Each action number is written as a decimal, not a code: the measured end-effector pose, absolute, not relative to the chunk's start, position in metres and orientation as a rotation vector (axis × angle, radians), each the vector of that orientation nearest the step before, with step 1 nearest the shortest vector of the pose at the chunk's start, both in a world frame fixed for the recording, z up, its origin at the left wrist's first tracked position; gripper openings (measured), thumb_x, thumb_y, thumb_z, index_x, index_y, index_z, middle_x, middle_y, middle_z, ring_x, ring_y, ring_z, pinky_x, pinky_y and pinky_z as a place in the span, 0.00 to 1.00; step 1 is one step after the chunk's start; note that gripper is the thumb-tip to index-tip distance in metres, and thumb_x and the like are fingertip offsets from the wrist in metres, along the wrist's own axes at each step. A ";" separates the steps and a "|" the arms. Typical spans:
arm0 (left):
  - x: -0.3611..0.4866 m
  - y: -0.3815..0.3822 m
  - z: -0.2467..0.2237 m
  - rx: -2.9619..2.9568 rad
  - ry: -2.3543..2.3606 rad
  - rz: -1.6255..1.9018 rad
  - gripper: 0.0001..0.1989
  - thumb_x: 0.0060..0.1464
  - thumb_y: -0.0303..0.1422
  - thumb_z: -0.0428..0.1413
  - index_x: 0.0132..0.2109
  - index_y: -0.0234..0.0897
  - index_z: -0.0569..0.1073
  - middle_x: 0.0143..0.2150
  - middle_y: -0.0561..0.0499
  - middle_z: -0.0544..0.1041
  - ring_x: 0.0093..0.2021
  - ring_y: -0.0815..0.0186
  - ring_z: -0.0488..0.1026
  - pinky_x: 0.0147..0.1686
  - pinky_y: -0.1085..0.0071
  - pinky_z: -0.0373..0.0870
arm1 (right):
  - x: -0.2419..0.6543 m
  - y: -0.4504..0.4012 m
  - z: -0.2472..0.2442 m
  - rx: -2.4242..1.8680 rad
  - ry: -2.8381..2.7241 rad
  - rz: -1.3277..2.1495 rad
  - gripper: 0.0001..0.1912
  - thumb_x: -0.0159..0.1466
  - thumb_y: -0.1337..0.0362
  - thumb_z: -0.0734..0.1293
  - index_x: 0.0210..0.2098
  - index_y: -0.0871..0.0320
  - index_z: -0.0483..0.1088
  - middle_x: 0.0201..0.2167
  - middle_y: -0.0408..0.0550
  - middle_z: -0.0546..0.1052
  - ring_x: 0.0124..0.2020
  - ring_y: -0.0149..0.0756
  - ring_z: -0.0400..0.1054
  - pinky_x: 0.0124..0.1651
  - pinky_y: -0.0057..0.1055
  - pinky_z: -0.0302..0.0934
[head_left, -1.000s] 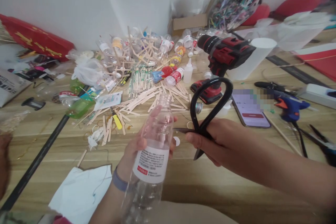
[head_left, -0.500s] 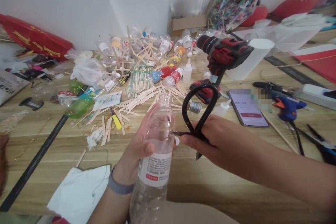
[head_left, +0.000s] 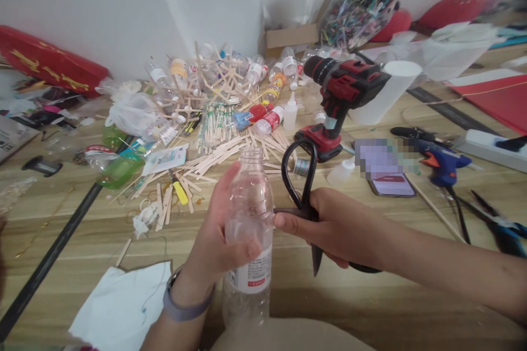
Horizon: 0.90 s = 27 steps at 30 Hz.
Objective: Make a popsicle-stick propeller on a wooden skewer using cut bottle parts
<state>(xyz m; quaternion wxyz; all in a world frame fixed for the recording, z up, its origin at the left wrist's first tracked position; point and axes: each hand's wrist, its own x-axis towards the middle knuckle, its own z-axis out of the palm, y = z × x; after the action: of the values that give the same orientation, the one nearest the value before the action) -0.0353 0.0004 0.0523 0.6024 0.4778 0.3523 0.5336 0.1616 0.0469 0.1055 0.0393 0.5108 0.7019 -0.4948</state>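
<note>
A clear plastic bottle (head_left: 252,197), uncapped and with a white label, stands nearly upright in front of me. My left hand (head_left: 224,236) is wrapped round its middle from the left, the thumb across the front by the label. In my right hand (head_left: 329,225) is a pair of black-handled scissors (head_left: 309,175), gripped near the pivot with the blades spread. One blade points left and its tip meets the bottle's right side just below the shoulder; whether it has gone through the plastic I cannot tell. The other blade points down, clear of the bottle.
A red and black cordless drill (head_left: 341,88) stands behind the scissors. To the right lie a phone (head_left: 393,185) and a blue glue gun (head_left: 444,164). Wooden sticks (head_left: 218,162) and several bottles crowd the back. A white cloth (head_left: 123,301) lies at the front left.
The scissors have tilted and spread wider, one handle loop swinging left and the other now showing below my right hand. The bottle has turned a little and stands more upright.
</note>
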 end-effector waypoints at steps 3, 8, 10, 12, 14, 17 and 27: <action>-0.036 -0.001 0.051 1.167 0.822 1.235 0.42 0.46 0.39 0.68 0.65 0.63 0.59 0.64 0.51 0.65 0.50 0.59 0.72 0.46 0.66 0.72 | 0.163 0.048 0.102 1.529 2.137 -1.619 0.32 0.60 0.35 0.59 0.17 0.54 0.52 0.06 0.36 0.58 0.09 0.25 0.53 0.13 0.23 0.47; -0.036 -0.002 0.046 1.207 0.793 1.257 0.42 0.47 0.40 0.68 0.65 0.67 0.57 0.64 0.54 0.65 0.49 0.62 0.72 0.45 0.68 0.73 | 0.165 0.051 0.107 1.509 2.042 -1.695 0.32 0.57 0.34 0.63 0.18 0.55 0.55 0.06 0.36 0.58 0.09 0.24 0.53 0.14 0.22 0.46; -0.035 -0.002 0.045 1.227 0.794 1.275 0.42 0.47 0.40 0.68 0.65 0.67 0.57 0.64 0.54 0.65 0.49 0.62 0.72 0.46 0.68 0.73 | 0.165 0.051 0.109 1.492 2.026 -1.710 0.32 0.58 0.35 0.62 0.17 0.55 0.56 0.06 0.36 0.58 0.10 0.24 0.54 0.14 0.22 0.47; -0.034 -0.002 0.046 1.237 0.798 1.287 0.41 0.48 0.41 0.67 0.65 0.67 0.57 0.64 0.54 0.66 0.50 0.61 0.73 0.46 0.67 0.73 | 0.166 0.051 0.107 1.470 2.041 -1.743 0.32 0.59 0.34 0.61 0.17 0.55 0.56 0.06 0.37 0.59 0.09 0.24 0.54 0.14 0.22 0.47; -0.032 -0.003 0.046 1.252 0.800 1.295 0.41 0.49 0.40 0.67 0.65 0.67 0.57 0.64 0.54 0.66 0.50 0.61 0.73 0.45 0.67 0.73 | 0.167 0.051 0.103 1.445 2.064 -1.796 0.33 0.59 0.34 0.60 0.16 0.55 0.56 0.06 0.37 0.59 0.09 0.23 0.53 0.14 0.22 0.47; -0.030 -0.004 0.046 1.281 0.798 1.326 0.41 0.48 0.40 0.67 0.65 0.66 0.57 0.63 0.53 0.66 0.53 0.58 0.72 0.46 0.67 0.73 | 0.168 0.053 0.095 1.420 2.040 -1.867 0.34 0.60 0.34 0.59 0.15 0.56 0.56 0.06 0.37 0.58 0.08 0.23 0.53 0.14 0.22 0.47; -0.030 0.001 0.050 0.932 0.715 1.283 0.41 0.43 0.40 0.70 0.63 0.62 0.63 0.61 0.52 0.69 0.42 0.64 0.76 0.37 0.71 0.75 | 0.168 0.056 0.101 1.401 2.115 -1.785 0.32 0.61 0.35 0.59 0.17 0.56 0.60 0.07 0.37 0.60 0.11 0.25 0.55 0.17 0.24 0.47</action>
<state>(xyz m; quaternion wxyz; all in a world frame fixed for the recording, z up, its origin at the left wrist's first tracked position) -0.0302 0.0012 0.0500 0.6452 0.4093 0.3141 0.5635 0.1681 0.0560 0.1005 0.0198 0.4516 0.6818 -0.5752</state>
